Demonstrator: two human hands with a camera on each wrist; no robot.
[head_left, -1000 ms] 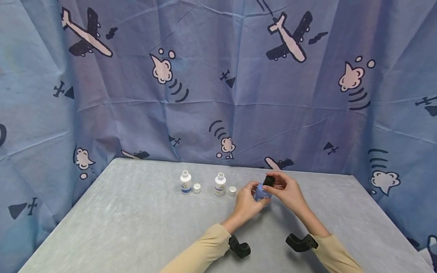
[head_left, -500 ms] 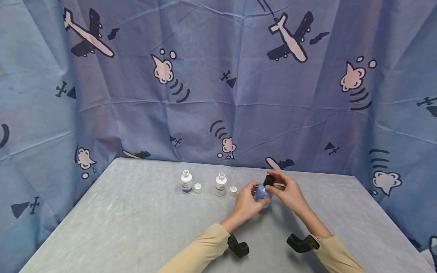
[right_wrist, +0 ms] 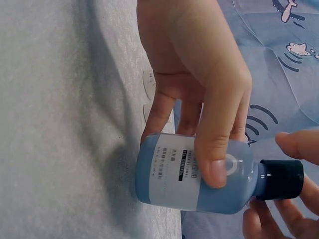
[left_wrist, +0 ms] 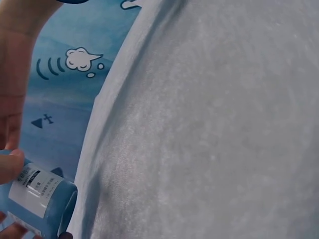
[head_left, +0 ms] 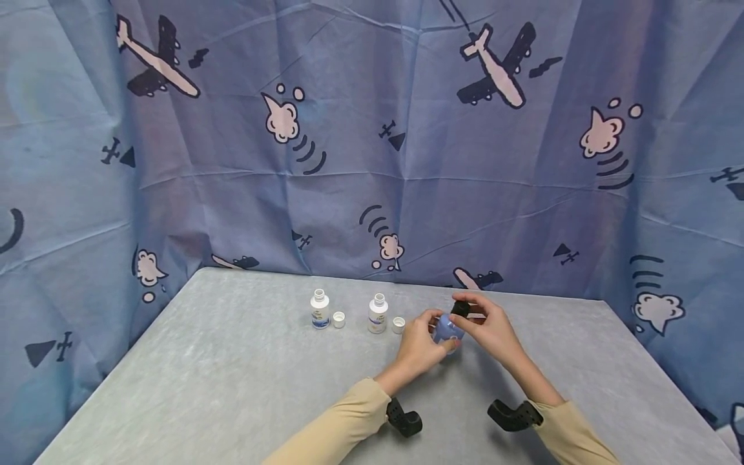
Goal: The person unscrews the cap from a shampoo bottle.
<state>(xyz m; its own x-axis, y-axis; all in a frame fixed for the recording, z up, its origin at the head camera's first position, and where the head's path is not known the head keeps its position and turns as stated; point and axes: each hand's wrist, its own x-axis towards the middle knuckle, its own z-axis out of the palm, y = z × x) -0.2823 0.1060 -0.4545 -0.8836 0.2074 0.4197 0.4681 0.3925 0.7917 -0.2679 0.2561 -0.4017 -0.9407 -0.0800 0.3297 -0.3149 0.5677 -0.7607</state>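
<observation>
A blue bottle point(head_left: 446, 328) with a white printed label and a black cap point(head_left: 460, 308) is between the two hands at the right of the table. The left hand point(head_left: 420, 343) grips the bottle round its body, its thumb across the label in the right wrist view. Thumb and fingers of the right hand point(head_left: 491, 326) are bent about the cap, which sits on the bottle's neck point(right_wrist: 256, 179). In the left wrist view the lower part of the bottle point(left_wrist: 37, 196) shows at the lower left, tilted, with fingertips on it.
Two small white bottles without caps, one farther left point(head_left: 320, 311) and one nearer the hands point(head_left: 378, 316), stand toward the back. Beside each lies a white cap, the left one point(head_left: 339, 320) and the right one point(head_left: 398, 325). A blue airplane-print curtain point(head_left: 349, 161) hangs behind the grey table point(head_left: 232, 387).
The right fingers have shifted slightly about the black cap. The left hand keeps its grip on the blue bottle. The head view has drifted a little; the white bottles stay put.
</observation>
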